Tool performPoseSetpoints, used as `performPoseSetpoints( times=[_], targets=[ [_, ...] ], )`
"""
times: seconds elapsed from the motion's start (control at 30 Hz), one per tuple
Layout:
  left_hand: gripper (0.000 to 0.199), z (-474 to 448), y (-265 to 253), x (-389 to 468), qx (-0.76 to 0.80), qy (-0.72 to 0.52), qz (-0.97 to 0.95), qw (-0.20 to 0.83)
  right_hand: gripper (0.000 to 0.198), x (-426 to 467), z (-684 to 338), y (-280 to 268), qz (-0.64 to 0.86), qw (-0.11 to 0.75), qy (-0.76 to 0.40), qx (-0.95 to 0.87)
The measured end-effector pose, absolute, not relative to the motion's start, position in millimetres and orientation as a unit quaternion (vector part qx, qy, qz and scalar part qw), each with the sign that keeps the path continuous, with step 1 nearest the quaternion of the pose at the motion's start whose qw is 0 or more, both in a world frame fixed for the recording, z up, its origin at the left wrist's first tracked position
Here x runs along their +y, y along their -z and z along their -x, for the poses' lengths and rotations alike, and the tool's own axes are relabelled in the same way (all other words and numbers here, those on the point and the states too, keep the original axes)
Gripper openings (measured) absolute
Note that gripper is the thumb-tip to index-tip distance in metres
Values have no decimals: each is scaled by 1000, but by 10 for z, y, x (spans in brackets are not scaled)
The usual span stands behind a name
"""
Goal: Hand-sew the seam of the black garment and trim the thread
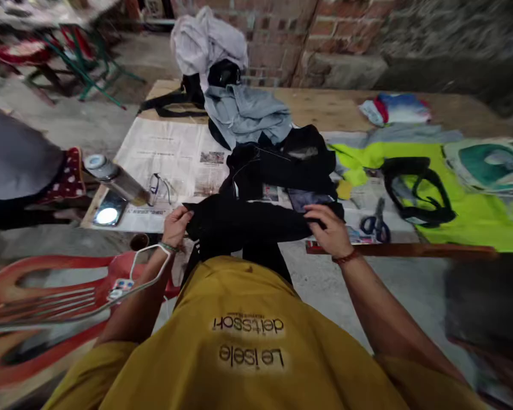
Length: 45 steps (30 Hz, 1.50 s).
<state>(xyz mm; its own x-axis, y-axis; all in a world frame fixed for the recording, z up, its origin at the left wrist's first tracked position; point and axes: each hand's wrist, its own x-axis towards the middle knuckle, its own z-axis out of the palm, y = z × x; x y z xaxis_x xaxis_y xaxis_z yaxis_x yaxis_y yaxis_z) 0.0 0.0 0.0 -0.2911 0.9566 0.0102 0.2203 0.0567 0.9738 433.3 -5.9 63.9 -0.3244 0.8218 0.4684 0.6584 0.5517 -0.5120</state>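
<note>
A black garment [256,219] lies across the near edge of a newspaper-covered wooden table [325,108] and hangs down toward my yellow shirt. My left hand [176,225] pinches the garment's left end, fingers closed on the cloth. My right hand [331,228] presses down on its right end, close to a dark phone-like slab [308,199]. More black cloth [290,162] is heaped just behind, under a grey-blue shirt [245,114].
Scissors [374,223] and a long wooden ruler [402,249] lie right of my right hand. A neon-yellow cloth [474,210] with a black strap [414,191] covers the right side. Glasses [159,188], a metal bottle [115,179] and a phone [108,213] sit left. A red plastic chair [47,307] stands at lower left.
</note>
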Motion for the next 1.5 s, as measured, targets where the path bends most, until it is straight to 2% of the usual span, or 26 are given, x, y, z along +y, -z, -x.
performPoseSetpoints(
  times=[0.07,0.17,0.23,0.33,0.47,0.63,0.83,1.13,1.4,1.5],
  targets=[
    [15,-9,82,-44,636,-487,-456,388,24,-115,-4314,-444,456,291,-125,-832],
    [19,-17,165,-97,645,-483,-433,404,25,-189,-4286,-236,459,220,-124,-852],
    [25,-18,179,-120,649,-486,-421,406,26,-227,-4271,-173,466,193,-117,-855],
    [22,-21,151,-150,643,-487,-430,406,26,-265,-4260,-149,472,177,-116,-856],
    [17,-30,96,-224,610,-496,-470,401,31,-293,-4234,-145,502,178,-139,-835],
    [21,-51,28,-344,579,-432,-600,342,42,-276,-4145,-170,518,180,-183,-816],
    [16,-65,-54,-491,509,-377,-709,311,17,-224,-4066,-130,506,172,-181,-826],
    [22,48,85,-879,505,-276,-783,235,19,-216,-4083,-15,525,254,-135,-801],
    [13,22,45,-1006,541,-244,-766,247,18,-183,-4093,6,515,282,-123,-800],
    [16,24,79,-1009,554,-243,-761,235,18,-190,-4093,-1,517,286,-121,-798]
  ],
)
